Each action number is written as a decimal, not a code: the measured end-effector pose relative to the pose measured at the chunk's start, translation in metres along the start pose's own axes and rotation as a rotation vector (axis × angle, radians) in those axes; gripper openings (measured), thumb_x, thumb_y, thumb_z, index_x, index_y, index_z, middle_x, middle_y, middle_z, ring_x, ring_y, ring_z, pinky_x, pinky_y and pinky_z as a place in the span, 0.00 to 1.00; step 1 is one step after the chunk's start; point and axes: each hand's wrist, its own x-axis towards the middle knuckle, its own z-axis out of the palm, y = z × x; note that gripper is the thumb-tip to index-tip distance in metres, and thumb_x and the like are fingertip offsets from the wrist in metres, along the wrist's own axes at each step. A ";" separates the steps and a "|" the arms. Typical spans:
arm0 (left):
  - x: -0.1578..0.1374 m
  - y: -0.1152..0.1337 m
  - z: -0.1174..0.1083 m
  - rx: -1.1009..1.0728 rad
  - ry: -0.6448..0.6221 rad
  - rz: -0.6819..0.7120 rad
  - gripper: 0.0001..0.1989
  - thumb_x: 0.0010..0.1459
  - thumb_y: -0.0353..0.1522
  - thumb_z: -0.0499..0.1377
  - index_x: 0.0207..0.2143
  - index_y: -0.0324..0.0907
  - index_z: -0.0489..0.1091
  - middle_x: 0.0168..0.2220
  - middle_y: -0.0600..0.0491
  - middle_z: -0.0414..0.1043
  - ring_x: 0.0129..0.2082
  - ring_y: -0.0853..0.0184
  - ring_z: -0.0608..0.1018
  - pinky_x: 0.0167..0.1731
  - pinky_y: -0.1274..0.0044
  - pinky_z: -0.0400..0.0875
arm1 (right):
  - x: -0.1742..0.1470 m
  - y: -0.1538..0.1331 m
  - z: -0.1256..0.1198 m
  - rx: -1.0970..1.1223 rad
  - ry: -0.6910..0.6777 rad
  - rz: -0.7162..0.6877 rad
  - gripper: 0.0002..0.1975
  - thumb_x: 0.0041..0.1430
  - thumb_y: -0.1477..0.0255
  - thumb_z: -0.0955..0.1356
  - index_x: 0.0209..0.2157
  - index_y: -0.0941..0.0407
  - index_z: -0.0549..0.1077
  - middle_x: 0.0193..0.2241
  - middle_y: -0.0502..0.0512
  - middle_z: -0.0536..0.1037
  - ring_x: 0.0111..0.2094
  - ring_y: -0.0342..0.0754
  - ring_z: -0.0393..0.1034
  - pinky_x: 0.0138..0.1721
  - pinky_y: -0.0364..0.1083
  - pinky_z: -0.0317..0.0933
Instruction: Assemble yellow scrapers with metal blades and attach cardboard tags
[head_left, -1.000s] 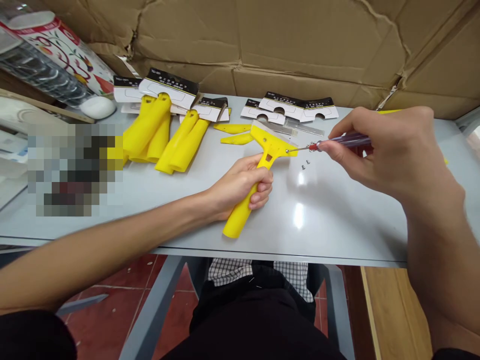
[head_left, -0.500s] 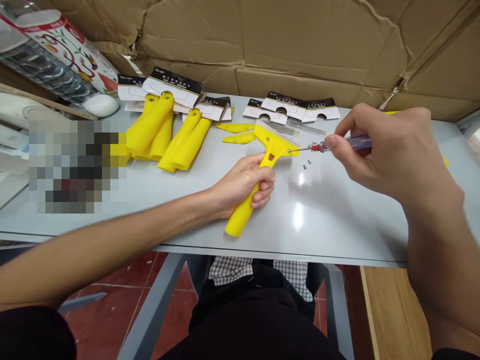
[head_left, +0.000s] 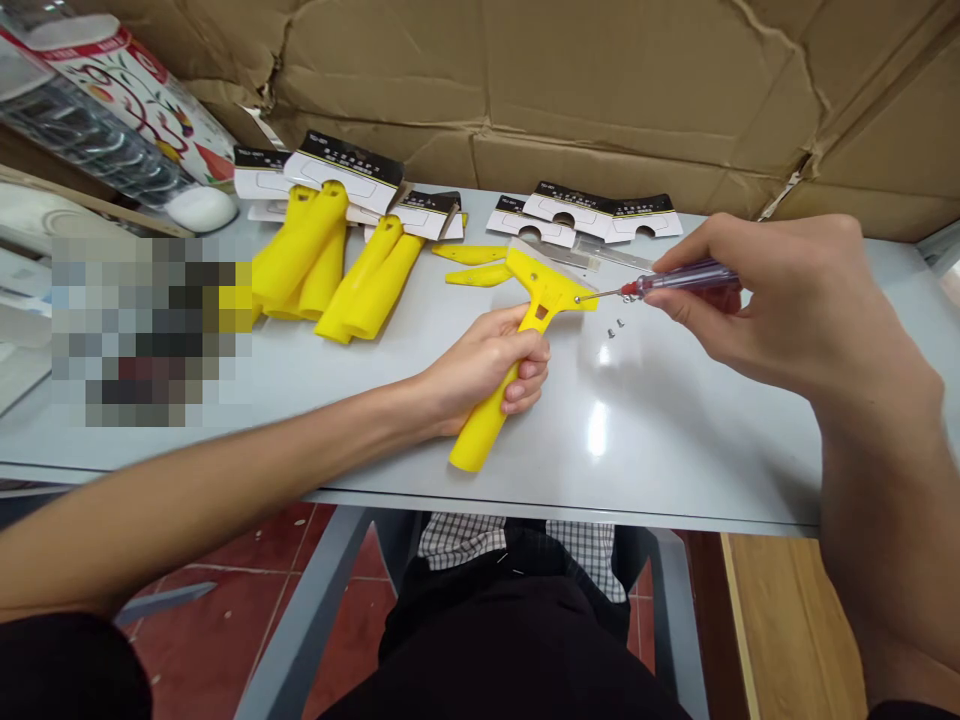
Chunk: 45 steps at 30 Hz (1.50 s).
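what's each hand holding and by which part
The left hand grips the yellow scraper around its handle, just below the head; the right hand pinches the screwdriver by its translucent handle.

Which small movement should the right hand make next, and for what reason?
The right hand should probably turn the screwdriver gently: its tip appears to sit on a screw in the yellow scraper, while the left hand grips the scraper's handle. How far the screw is in cannot be seen.

We see a yellow scraper slanting, broad head away from us — and a translucent purplish screwdriver pointing leftward, its tip at the head's right end.
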 end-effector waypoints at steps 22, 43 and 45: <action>-0.002 0.000 0.000 0.034 -0.022 0.003 0.13 0.53 0.24 0.61 0.31 0.46 0.58 0.19 0.62 0.61 0.12 0.76 0.61 0.12 0.80 0.54 | 0.003 -0.012 -0.001 0.037 0.128 -0.013 0.09 0.57 0.71 0.74 0.36 0.48 0.69 0.25 0.44 0.76 0.22 0.48 0.70 0.28 0.52 0.59; -0.002 0.000 0.000 0.037 -0.021 0.009 0.12 0.54 0.23 0.60 0.30 0.46 0.59 0.18 0.62 0.61 0.12 0.76 0.61 0.12 0.81 0.54 | 0.004 -0.004 -0.001 -0.022 0.092 -0.033 0.06 0.62 0.68 0.73 0.41 0.51 0.75 0.22 0.44 0.75 0.21 0.48 0.70 0.30 0.52 0.60; -0.001 0.000 0.000 0.036 -0.018 0.009 0.12 0.53 0.24 0.60 0.30 0.46 0.58 0.18 0.62 0.61 0.12 0.76 0.61 0.12 0.81 0.54 | 0.004 -0.006 -0.001 0.033 0.081 -0.041 0.08 0.61 0.70 0.73 0.42 0.50 0.73 0.25 0.43 0.77 0.22 0.48 0.73 0.31 0.51 0.62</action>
